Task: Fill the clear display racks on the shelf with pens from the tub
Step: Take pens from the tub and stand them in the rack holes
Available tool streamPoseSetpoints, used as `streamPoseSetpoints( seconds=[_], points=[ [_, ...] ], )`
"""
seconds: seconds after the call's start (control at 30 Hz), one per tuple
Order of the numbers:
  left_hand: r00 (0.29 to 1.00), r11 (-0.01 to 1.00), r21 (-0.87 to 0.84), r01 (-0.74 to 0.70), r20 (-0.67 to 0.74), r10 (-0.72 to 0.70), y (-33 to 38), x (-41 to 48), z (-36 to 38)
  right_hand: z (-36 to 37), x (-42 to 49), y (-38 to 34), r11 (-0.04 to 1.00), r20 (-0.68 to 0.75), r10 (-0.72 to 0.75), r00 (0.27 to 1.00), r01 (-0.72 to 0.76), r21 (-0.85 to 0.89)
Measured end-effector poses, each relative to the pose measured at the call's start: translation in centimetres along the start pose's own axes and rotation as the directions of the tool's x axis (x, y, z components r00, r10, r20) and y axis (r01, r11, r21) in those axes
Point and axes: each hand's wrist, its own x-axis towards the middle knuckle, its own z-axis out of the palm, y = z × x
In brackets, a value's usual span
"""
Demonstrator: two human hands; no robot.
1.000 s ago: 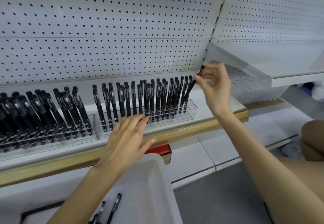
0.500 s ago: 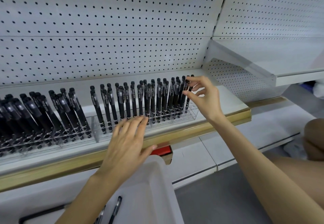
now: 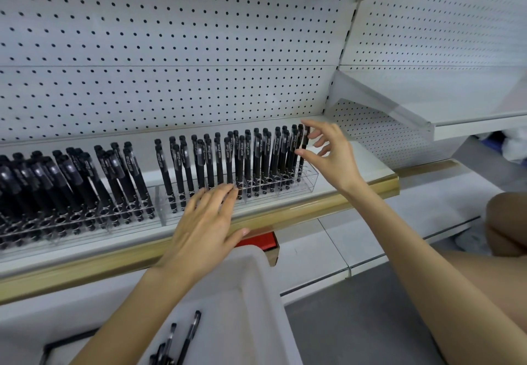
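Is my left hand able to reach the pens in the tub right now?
Probably yes. The left hand lies flat at the shelf edge, holding nothing, and the open-topped tub sits directly under its forearm, with the loose pens uncovered.

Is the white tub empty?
No, a few black pens lie in the bottom of the tub.

We see a clear rack (image 3: 309, 177) of smooth glossy plastic, pens (image 3: 219, 159) with matt black plastic barrels and shinier clips, a milky white tub (image 3: 256, 267) of dull smooth plastic, a pegboard (image 3: 171, 36) of white painted perforated metal, a shelf lip (image 3: 313, 205) in brushed gold.
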Motion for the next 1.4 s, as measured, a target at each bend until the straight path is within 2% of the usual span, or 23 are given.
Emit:
streamPoseSetpoints(
  seconds=[0.2,0.4,0.53,0.67,0.73,0.8,0.93,1.03,1.17,1.27,1.4],
  points=[
    [1.0,0.997,-0.073,-0.008,-0.017,0.007,0.1,-3.0,-1.2,-0.9,-2.5,-2.5,0.984,0.123,-0.039,0.992,0.06,-0.169],
    [0.993,0.992,-0.111,0.059,0.109,-0.047,-2.0,-9.7,-0.9,0.6,-8.2,-6.3,0.97,0.284,-0.055,0.957,0.118,-0.212],
    [0.959,0.964,-0.169,0.207,0.23,-0.165,-4.5,-15.8,0.9,3.7,-14.3,-8.6,0.984,0.426,-0.022,0.904,0.096,-0.152],
    [0.923,0.917,-0.23,0.325,0.288,-0.255,-5.4,-21.8,2.7,8.0,-20.7,-10.4,0.994,0.592,0.067,0.803,-0.004,-0.107],
    [0.885,0.871,-0.268,0.411,0.348,-0.311,-5.4,-24.2,3.7,10.1,-23.6,-11.0,0.993,0.655,0.116,0.747,-0.069,-0.097],
    [0.817,0.793,-0.312,0.524,0.448,-0.363,-5.2,-26.2,4.7,11.8,-26.0,-11.3,0.986,0.706,0.167,0.688,-0.138,-0.098],
    [0.693,0.56,-0.43,0.708,0.578,-0.432,-4.7,-27.9,6.8,13.6,-29.2,-11.0,0.951,0.756,0.288,0.587,-0.267,-0.155],
    [0.602,0.386,-0.463,0.798,0.632,-0.488,-3.9,-27.9,7.7,13.8,-30.5,-10.3,0.901,0.768,0.396,0.502,-0.375,-0.219],
    [0.486,0.225,-0.437,0.871,0.698,-0.526,-3.9,-27.2,8.7,13.8,-31.3,-10.0,0.834,0.804,0.471,0.363,-0.48,-0.272],
    [0.459,0.198,-0.427,0.882,0.685,-0.566,-3.7,-26.5,9.0,14.4,-31.7,-10.2,0.851,0.799,0.482,0.36,-0.407,-0.331],
    [0.472,0.35,-0.317,0.881,0.637,-0.609,-2.4,-25.7,9.2,15.1,-31.7,-10.2,0.842,0.778,0.511,0.365,-0.392,-0.37]
  ],
)
